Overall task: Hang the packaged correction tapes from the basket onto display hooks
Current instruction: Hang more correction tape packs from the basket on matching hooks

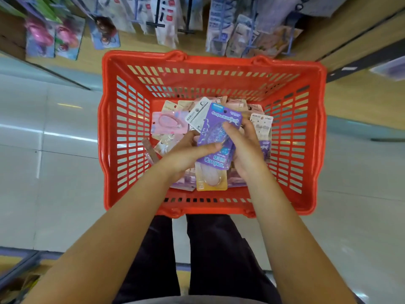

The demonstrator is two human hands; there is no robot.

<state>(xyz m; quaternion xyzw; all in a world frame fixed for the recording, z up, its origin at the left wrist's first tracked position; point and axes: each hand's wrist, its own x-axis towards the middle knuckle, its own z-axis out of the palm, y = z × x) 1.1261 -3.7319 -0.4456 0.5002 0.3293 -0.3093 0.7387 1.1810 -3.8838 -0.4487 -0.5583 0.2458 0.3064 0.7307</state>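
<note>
Both hands are working inside the red basket (pixel 109 128): the left hand (pixel 186 154) and right hand (pixel 245 148) are pinching purple correction tape packs (pixel 215 137) between curled fingers, seemingly gathering matching ones for the display hooks (pixel 157 24) above

arms: bare, no sleeves in view | legs: dark trousers (pixel 219 260) | waist: grey top edge (pixel 186 300)

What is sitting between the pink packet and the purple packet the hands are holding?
In the head view, a white-backed packet lies between the pink packet and the purple packet, tilted, inside the red basket.
</note>
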